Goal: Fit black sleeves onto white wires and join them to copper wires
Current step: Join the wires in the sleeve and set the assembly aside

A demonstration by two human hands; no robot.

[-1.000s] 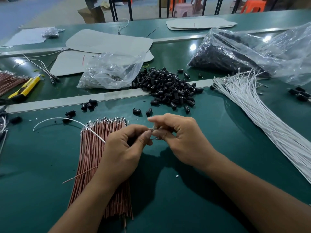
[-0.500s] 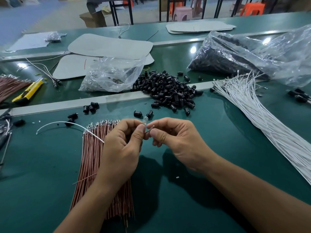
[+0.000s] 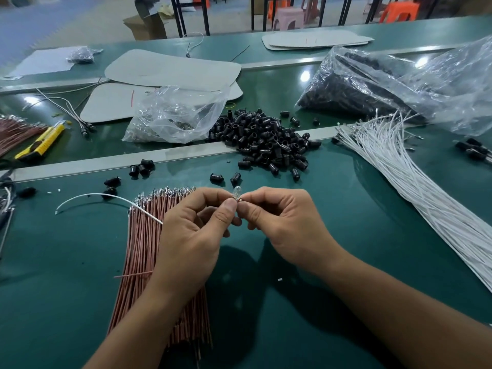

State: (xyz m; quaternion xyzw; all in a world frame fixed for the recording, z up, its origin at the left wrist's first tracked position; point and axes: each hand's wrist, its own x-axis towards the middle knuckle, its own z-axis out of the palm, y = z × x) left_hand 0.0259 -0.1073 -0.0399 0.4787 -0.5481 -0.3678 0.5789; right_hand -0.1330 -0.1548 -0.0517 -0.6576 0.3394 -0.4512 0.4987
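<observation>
Left hand (image 3: 192, 231), right hand (image 3: 288, 225): fingertips together

Green workbench (image 3: 66, 302); orange stool (image 3: 396, 12), pink stool (image 3: 288, 18), cardboard box (image 3: 145, 25) behind.

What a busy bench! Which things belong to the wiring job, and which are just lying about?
Job: left hand, right hand, clear bulb pinched between them, single white wire, copper wire bundle, black sleeve pile, white wire bundle.
Lying about: yellow cutter, grey boards, cardboard box.
</observation>
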